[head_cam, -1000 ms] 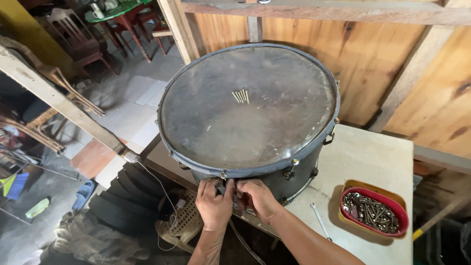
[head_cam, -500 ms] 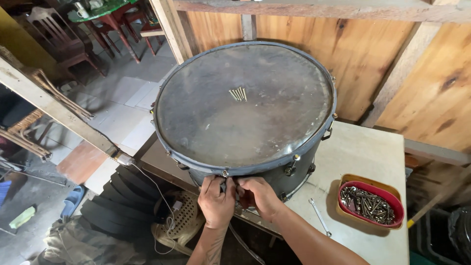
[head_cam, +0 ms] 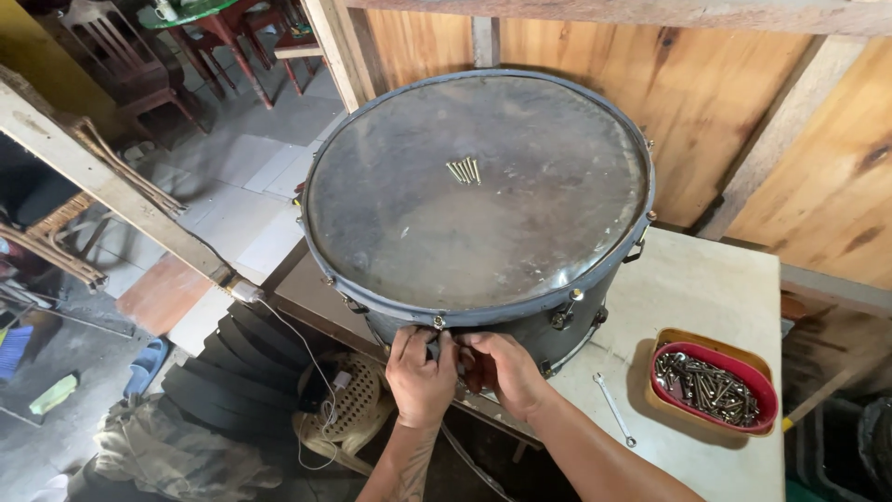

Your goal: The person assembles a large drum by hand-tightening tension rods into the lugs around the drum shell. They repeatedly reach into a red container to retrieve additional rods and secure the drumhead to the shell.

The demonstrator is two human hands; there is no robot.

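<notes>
Both hands work at the near side of a large bass drum (head_cam: pixel 478 200) that lies flat on a pale bench (head_cam: pixel 706 297), its worn grey head facing up. The left hand (head_cam: pixel 421 376) is curled against the drum's shell just under the metal hoop, fingers pinched around a tension rod (head_cam: pixel 439 325) at the rim; the grip itself is partly hidden, so how tightly it closes cannot be told. The right hand (head_cam: pixel 502 372) sits touching the left, just to its right, fingers bent in against the shell below the same lug, and whether it holds anything cannot be seen. Up beyond the hands, near the middle of the drumhead, lies a small cluster of loose screws (head_cam: pixel 464 170). To the right of the right hand a slim wrench (head_cam: pixel 614 409) rests on the bench, and farther right stands a red tray of screws (head_cam: pixel 713 388). Below and left of the left hand, off the bench, sits a beige fan grille (head_cam: pixel 348 409).
</notes>
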